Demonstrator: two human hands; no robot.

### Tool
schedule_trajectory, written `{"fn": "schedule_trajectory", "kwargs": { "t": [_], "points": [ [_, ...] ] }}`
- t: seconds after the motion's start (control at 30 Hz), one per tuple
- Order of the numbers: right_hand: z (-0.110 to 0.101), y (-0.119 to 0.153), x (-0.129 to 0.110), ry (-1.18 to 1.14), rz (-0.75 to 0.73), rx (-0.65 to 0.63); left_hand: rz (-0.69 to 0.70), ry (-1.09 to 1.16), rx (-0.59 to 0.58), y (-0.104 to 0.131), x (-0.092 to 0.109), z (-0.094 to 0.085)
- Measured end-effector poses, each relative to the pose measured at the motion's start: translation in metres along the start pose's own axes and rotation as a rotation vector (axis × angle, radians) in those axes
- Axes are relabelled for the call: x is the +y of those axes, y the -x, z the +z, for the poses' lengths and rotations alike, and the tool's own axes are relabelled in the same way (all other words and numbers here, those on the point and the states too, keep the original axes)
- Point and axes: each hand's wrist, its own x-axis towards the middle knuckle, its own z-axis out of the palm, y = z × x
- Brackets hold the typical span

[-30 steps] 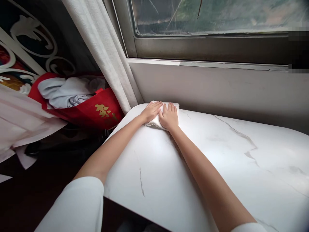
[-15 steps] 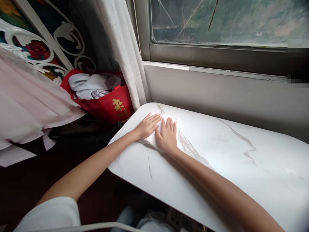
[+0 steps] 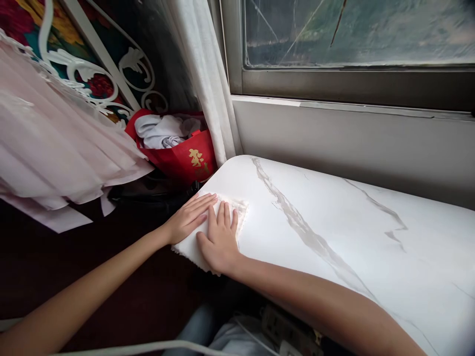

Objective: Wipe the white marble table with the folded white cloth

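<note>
A white cloth [image 3: 193, 248] with a frayed edge lies flat over the near left corner of the white marble-patterned table [image 3: 270, 242], and part of it hangs past the table's edge. My left hand [image 3: 190, 219] rests flat on the cloth's left side, its fingers stretched out. Right beside it, my right hand [image 3: 219, 238] presses down on the cloth with its fingers spread. Both palms cover much of the cloth, so what lies under them is hidden.
Beyond the table's left end stands a red bag [image 3: 178, 160] stuffed with pale fabric, beside a white curtain [image 3: 213, 79]. Pink fabric [image 3: 70, 133] hangs at the left. A window [image 3: 352, 34] rises behind the table. Below the near edge is a power strip [image 3: 285, 329].
Both hands have slid the cloth toward me and to the left, from near the far left corner to the table's near left edge. The view has shifted slightly left.
</note>
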Motion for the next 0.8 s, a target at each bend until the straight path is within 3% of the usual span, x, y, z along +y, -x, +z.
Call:
{"fn": "schedule_trajectory", "kwargs": {
  "t": [0.17,0.37,0.53,0.67,0.8],
  "points": [
    [-0.018,-0.049,0.027,0.053,0.026,0.033,-0.009,-0.033,0.074,-0.04,-0.022,0.006],
    [-0.042,-0.125,0.074,0.264,0.122,0.205,-0.02,-0.084,0.092,-0.14,-0.053,0.015],
    [-0.065,-0.161,0.11,0.336,0.185,0.305,0.013,-0.074,0.071,-0.216,-0.065,0.023],
    [-0.072,-0.171,0.122,0.352,0.234,0.41,0.053,-0.064,0.061,-0.245,-0.071,0.026],
    [-0.07,-0.173,0.123,0.363,0.227,0.424,0.064,-0.064,0.059,-0.249,-0.073,0.028]
  ]
}}
